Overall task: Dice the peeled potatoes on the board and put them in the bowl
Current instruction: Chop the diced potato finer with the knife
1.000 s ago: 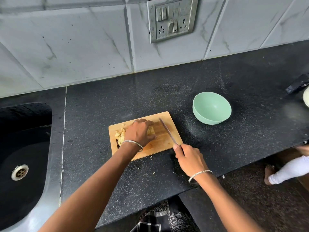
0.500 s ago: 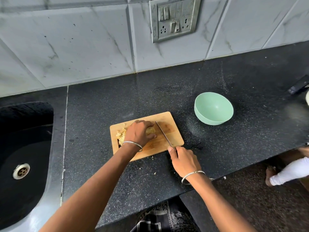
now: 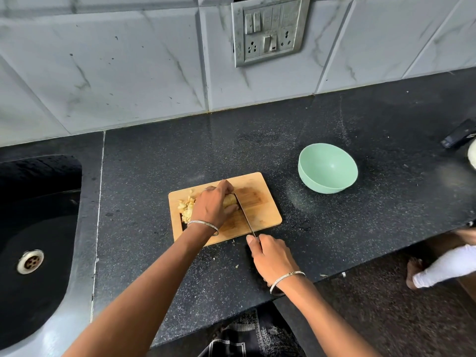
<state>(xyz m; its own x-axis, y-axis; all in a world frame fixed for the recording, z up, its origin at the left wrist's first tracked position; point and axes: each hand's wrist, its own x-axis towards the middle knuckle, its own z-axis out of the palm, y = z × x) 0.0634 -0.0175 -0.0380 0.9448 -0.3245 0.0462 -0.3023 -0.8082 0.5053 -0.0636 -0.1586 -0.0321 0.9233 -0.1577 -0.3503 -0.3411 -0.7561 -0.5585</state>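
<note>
A person's left hand [image 3: 213, 204] curls over a peeled potato [image 3: 230, 200] on a wooden cutting board [image 3: 265, 215], holding it down. The right hand [image 3: 273, 258] grips the handle of a knife [image 3: 244, 217], whose blade rests against the potato's right side. Diced pieces [image 3: 186, 207] lie heaped at the board's left end. A mint-green bowl [image 3: 327, 168] stands on the black counter [image 3: 360, 228] to the board's right, apart from it. A sink [image 3: 38, 240] sits at left and a switch plate [image 3: 269, 30] hangs on the tiled wall.

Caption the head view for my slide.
Left hand holds a potato on the board, right hand cuts it with a knife; green bowl empty.
</note>
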